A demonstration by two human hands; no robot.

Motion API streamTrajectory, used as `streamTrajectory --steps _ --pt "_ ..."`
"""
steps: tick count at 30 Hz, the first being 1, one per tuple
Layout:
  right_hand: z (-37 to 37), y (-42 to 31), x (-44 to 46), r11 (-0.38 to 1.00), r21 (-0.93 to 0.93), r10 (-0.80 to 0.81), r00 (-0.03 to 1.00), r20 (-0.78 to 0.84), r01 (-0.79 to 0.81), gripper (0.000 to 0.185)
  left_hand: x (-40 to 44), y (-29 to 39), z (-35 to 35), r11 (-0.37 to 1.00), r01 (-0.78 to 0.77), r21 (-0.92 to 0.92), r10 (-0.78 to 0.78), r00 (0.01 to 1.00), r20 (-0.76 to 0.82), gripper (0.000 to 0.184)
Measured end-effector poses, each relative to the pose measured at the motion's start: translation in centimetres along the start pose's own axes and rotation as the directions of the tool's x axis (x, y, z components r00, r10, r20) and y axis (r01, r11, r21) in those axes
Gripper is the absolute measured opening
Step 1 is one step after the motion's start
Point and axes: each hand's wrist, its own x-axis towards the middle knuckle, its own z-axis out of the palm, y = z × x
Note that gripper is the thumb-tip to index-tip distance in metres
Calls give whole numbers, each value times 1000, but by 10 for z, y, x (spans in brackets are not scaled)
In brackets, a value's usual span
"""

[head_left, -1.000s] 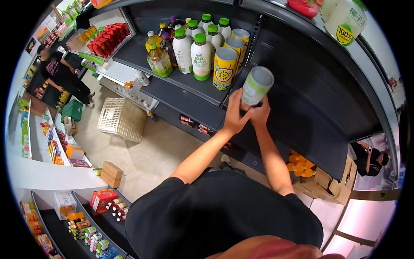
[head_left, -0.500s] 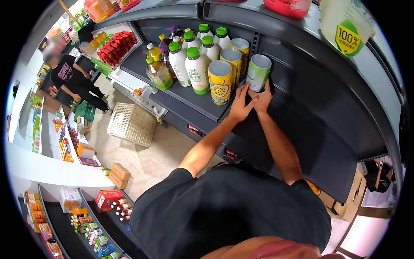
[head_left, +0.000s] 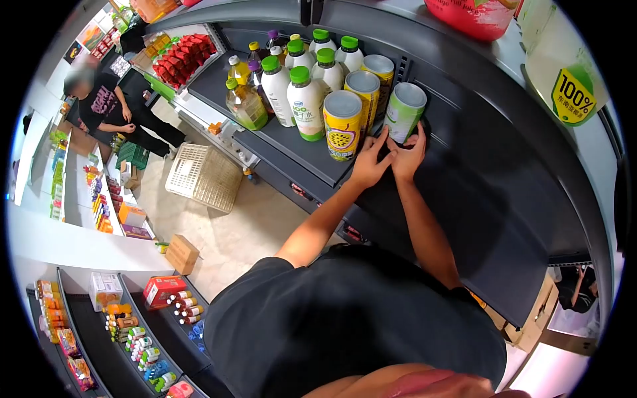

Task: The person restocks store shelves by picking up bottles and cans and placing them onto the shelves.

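A green-and-white can (head_left: pixel 402 114) with a silver lid stands upright on the dark shelf (head_left: pixel 464 192). My left hand (head_left: pixel 371 162) is at its lower left, fingers extended against its base. On the lower right side, my right hand (head_left: pixel 407 158) has its fingers curved around the can. My thumbs meet in front of it. Immediately left are yellow cans with passion fruit pictures, the front one (head_left: pixel 342 126) closest to my left hand. White bottles with green caps (head_left: pixel 306 109) stand beyond them, along with a squat green-capped bottle (head_left: pixel 246 106).
Large jugs (head_left: pixel 472 16) sit on the shelf above, and its edge curves overhead. A cream plastic basket (head_left: pixel 204 178) is on the floor at left. Another person (head_left: pixel 109 109) stands in the aisle near a green crate (head_left: pixel 133 154). Lower left, stocked shelves (head_left: pixel 93 331) hold bottles and boxes.
The view has shifted slightly. My right hand's fingers have spread a little at the can's right side; the can keeps its place beside the yellow cans. The person in the aisle has moved their arms.
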Motion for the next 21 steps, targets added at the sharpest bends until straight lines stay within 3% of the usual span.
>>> streamTrajectory --steps 2,4,7,15,21 --pt "1 -1 -1 999 24 39 999 9 -39 87 5 -8 0 991 16 -129 -7 998 69 76" --pt "3 3 0 999 13 35 999 11 -36 86 5 -9 2 992 -22 -125 32 996 79 76" --pt "7 6 2 984 58 167 986 4 -167 82 4 -7 0 992 -47 -116 59 993 101 76" --pt "3 11 11 993 18 115 993 23 -116 70 2 -8 2 992 -97 -84 107 985 134 70" --pt "8 19 16 977 134 160 986 41 -164 70 -3 2 0 990 -132 -40 135 986 95 60"
